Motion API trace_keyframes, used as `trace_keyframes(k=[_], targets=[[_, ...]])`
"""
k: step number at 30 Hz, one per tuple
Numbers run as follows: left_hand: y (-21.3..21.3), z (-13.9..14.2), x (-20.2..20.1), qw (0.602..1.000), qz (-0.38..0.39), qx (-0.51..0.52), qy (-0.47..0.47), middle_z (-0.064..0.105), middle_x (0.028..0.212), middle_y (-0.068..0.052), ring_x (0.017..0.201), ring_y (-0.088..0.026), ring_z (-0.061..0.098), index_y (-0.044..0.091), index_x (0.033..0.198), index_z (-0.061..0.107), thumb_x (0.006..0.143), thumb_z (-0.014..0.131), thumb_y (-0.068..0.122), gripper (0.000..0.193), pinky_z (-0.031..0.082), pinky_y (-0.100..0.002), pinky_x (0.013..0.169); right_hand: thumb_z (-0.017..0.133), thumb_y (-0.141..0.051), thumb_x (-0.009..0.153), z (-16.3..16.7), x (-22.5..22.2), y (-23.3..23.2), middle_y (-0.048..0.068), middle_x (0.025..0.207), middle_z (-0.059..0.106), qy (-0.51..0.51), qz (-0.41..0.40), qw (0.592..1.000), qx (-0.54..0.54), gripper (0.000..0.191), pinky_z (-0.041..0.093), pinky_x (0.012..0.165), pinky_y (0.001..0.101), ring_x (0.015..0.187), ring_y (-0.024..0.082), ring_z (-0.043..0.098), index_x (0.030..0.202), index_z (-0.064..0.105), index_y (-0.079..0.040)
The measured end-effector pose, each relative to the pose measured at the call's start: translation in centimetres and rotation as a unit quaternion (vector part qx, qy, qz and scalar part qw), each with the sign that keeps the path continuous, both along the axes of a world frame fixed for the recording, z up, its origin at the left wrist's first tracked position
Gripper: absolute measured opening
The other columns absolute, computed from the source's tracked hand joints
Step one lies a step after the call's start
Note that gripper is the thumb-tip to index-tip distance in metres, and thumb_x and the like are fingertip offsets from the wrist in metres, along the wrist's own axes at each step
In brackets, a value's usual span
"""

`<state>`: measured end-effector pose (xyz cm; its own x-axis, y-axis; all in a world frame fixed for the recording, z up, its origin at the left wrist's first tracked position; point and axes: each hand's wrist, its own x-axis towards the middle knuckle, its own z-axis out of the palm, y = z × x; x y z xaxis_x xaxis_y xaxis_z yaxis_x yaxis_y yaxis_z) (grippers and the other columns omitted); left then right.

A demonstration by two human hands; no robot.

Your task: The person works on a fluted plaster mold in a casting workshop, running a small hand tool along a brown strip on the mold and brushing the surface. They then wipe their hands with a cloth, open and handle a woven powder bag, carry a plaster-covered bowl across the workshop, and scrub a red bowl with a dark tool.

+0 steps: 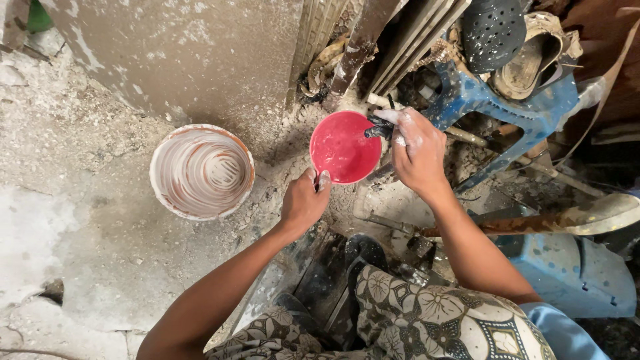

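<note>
Left hand [303, 200] pinches the near rim of a small red bowl [343, 148], thumb and fingertips smeared white — the bowl sits on the gritty concrete floor [100, 253] close to the foot of a stained wall [193, 53]. Right hand [417, 150], dusted with white, is closed around a dark brush-like tool [379, 128] whose tip dips over the bowl's far right edge. Inside the bowl, a wet pink-red coating; how deep it lies cannot be told. To the left, well apart from the bowl, a larger round bucket [202, 171] with white and brown swirls across its inside. Behind the right hand, a blue plastic stool frame [507, 110] lies tipped among clutter — worn sandals [533, 60] and a dark perforated piece piled on top. The person crouches; patterned cloth [427, 313] covers the knees at the bottom of view.
</note>
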<state>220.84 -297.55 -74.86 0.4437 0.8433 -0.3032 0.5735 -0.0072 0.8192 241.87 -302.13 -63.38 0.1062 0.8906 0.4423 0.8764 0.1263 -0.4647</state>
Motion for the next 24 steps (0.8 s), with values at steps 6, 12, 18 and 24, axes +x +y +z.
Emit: trace_keyframes(k=[6, 12, 18, 24], targets=[[-0.1, 0.1, 0.2, 1.000, 0.010, -0.017, 0.001, 0.068, 0.068, -0.020, 0.061, -0.033, 0.072, -0.001, 0.090, 0.064, 0.097, 0.059, 0.029, 0.031, 0.052, -0.046, 0.058, 0.052, 0.008, 0.094, -0.2, 0.2, 0.1, 0.014, 0.088, 0.055, -0.019, 0.003, 1.000, 0.016, 0.036, 0.047, 0.070, 0.0455, 0.079, 0.036, 0.059, 0.121, 0.069, -0.008], [-0.1, 0.4, 0.5, 1.000, 0.018, 0.005, -0.004, 0.067, 0.068, -0.022, 0.062, -0.035, 0.070, -0.002, 0.094, 0.067, 0.099, 0.057, 0.029, 0.033, 0.050, -0.047, 0.060, 0.054, 0.006, 0.094, -0.4, 0.4, -0.2, 0.014, 0.092, 0.057, -0.016, 0.005, 1.000, 0.022, 0.032, 0.047, 0.069, 0.0450, 0.078, 0.035, 0.059, 0.119, 0.069, -0.008], [0.3, 1.1, 0.4, 0.999, 0.009, -0.050, 0.008, 0.068, 0.066, -0.020, 0.058, -0.031, 0.071, -0.001, 0.095, 0.066, 0.099, 0.054, 0.028, 0.031, 0.050, -0.046, 0.054, 0.053, 0.007, 0.091, -0.2, 0.4, -0.2, 0.015, 0.087, 0.053, -0.001, -0.004, 1.000, 0.007, 0.035, 0.044, 0.064, 0.0452, 0.072, 0.034, 0.055, 0.119, 0.070, -0.005], [0.2, 0.9, 0.3, 1.000, 0.008, -0.012, 0.007, 0.067, 0.065, -0.018, 0.056, -0.028, 0.069, 0.000, 0.092, 0.066, 0.098, 0.058, 0.027, 0.028, 0.050, -0.044, 0.054, 0.054, 0.009, 0.091, -0.1, 0.4, -0.1, 0.016, 0.093, 0.059, -0.026, 0.000, 0.999, 0.024, 0.034, 0.048, 0.070, 0.0452, 0.080, 0.037, 0.059, 0.119, 0.069, -0.005]])
